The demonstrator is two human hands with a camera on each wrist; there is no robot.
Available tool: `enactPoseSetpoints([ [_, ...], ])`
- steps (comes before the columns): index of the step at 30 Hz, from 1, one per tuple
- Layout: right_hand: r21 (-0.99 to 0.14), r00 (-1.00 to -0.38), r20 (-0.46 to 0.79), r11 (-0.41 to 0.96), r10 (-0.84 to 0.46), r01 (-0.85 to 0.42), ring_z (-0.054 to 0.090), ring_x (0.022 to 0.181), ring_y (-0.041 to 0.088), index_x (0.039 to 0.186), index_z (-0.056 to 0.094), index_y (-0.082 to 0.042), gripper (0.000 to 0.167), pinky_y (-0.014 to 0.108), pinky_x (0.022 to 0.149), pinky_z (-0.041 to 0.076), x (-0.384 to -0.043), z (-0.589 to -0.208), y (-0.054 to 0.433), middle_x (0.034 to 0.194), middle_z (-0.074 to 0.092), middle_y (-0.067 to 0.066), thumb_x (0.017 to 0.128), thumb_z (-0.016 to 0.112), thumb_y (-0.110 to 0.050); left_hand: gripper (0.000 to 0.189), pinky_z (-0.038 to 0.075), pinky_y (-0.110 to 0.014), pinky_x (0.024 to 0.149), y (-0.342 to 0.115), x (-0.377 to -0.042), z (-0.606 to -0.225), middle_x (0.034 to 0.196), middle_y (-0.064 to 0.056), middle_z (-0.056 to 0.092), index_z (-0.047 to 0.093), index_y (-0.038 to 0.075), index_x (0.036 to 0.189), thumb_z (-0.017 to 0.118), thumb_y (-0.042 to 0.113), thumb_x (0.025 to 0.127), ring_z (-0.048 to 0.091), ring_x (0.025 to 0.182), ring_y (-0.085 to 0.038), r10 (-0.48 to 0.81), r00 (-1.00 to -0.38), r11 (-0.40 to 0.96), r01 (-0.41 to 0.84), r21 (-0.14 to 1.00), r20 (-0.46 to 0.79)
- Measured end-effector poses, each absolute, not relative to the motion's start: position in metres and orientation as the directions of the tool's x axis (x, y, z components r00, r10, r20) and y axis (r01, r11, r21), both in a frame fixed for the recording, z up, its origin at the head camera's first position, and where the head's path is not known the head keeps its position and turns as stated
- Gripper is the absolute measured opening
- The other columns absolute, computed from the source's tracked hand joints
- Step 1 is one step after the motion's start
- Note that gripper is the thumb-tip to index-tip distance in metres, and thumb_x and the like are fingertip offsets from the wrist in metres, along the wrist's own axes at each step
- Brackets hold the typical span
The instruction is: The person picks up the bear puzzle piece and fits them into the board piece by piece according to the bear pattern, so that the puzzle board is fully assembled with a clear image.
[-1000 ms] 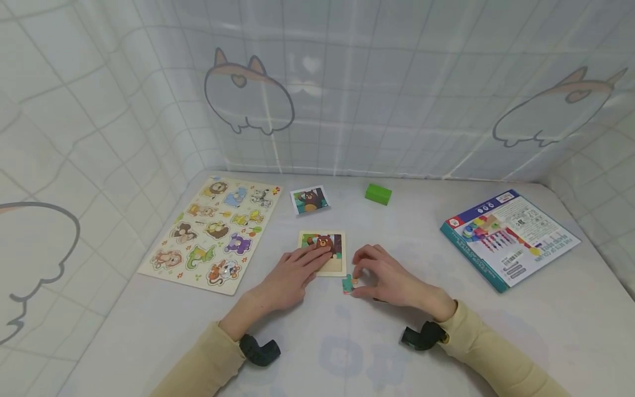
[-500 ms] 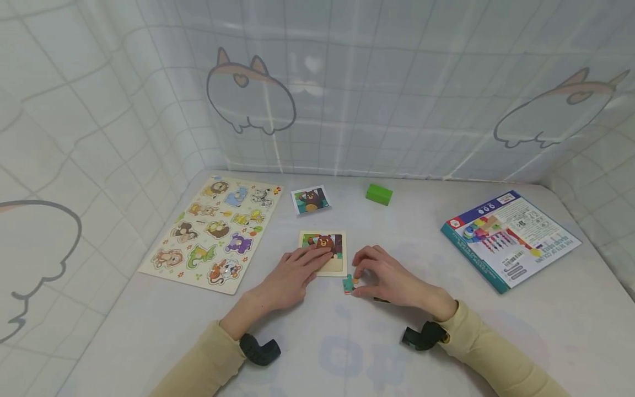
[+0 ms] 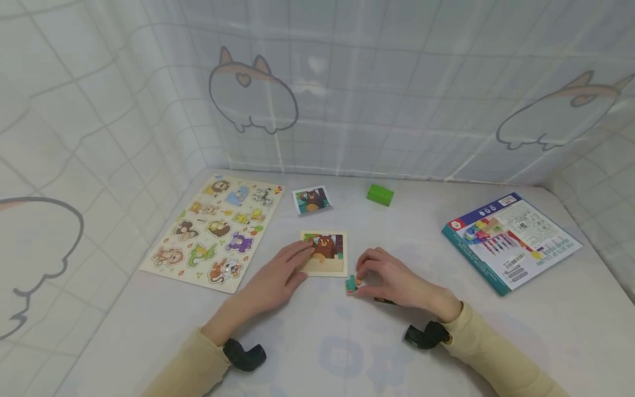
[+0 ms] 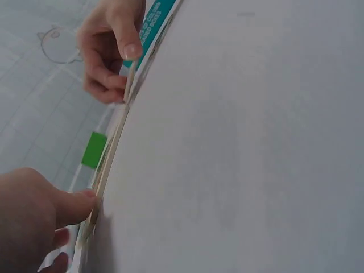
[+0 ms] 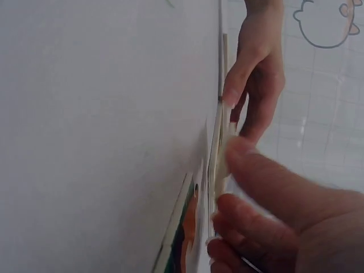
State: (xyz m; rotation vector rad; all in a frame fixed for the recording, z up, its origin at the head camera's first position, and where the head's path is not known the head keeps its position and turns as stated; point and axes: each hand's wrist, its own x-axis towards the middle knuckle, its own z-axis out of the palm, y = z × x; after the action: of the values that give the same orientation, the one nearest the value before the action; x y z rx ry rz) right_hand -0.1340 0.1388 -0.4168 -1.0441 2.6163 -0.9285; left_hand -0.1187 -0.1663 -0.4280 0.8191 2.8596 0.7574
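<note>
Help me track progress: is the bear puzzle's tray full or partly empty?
Partly empty: bare wood shows along the near side of the tray, and the right hand pinches a teal piece outside it.

Brown bear puzzle [image 3: 327, 256], teal piece [image 3: 351, 285], green block [image 3: 380, 195]

- Box [image 3: 516, 240], teal side [image 4: 157, 24]: I can read "OF COLUMN" and "BOXES" from the left wrist.
- Its white face [image 3: 543, 229]: print too small for me.
</note>
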Motion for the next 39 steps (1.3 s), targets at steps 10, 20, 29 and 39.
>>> enactPoseSetpoints([
  [10,-0.602,-0.734,0.234,0.498,-0.637,-0.624,0.053,0.102,0.014,0.093,0.071,-0.015,0.017,0.032,0.088,0.052,-0.137,-0.410,0.122,0.106,0.060,-0.004,0.086,0.080,-0.027,0.053,0.036,-0.047,0.119,-0.181,-0.118,-0.426,0.157,-0.008,0.041,0.038,0.022,0.155,0.054,0.026,0.104,0.039,0.145,-0.027,0.471,-0.882,0.748,0.389,0.538,-0.017],
  [20,-0.596,-0.740,0.238,0.506,-0.630,-0.623,0.053,0.099,0.017,0.090,0.070,-0.013,0.018,0.032,0.087,0.050,-0.151,-0.411,0.080,0.103,0.060,-0.001,0.086,0.080,-0.027,0.053,0.037,-0.048,0.118,-0.182,-0.120,-0.427,0.158,-0.007,0.040,0.037,0.024,0.155,0.053,0.027,0.105,0.038,0.145,-0.027,0.477,-0.878,0.740,0.380,0.555,-0.035],
  [29,-0.599,-0.725,0.232,0.491,-0.649,-0.632,0.053,0.097,0.018,0.089,0.071,-0.008,0.018,0.032,0.086,0.050,-0.162,-0.418,0.056,0.102,0.061,0.003,0.086,0.080,-0.023,0.054,0.040,-0.046,0.117,-0.182,-0.122,-0.430,0.156,-0.006,0.043,0.038,0.024,0.155,0.054,0.027,0.104,0.041,0.144,-0.026,0.496,-0.868,0.720,0.408,0.561,-0.005],
  [39,-0.562,-0.747,0.274,0.529,-0.606,-0.636,0.050,0.094,0.017,0.092,0.072,-0.009,0.021,0.032,0.084,0.049,-0.163,-0.431,0.046,0.099,0.059,0.001,0.085,0.081,-0.027,0.048,0.041,-0.047,0.116,-0.183,-0.123,-0.430,0.155,-0.005,0.045,0.046,0.022,0.150,0.056,0.027,0.104,0.042,0.143,-0.025,0.502,-0.865,0.720,0.430,0.545,0.020],
])
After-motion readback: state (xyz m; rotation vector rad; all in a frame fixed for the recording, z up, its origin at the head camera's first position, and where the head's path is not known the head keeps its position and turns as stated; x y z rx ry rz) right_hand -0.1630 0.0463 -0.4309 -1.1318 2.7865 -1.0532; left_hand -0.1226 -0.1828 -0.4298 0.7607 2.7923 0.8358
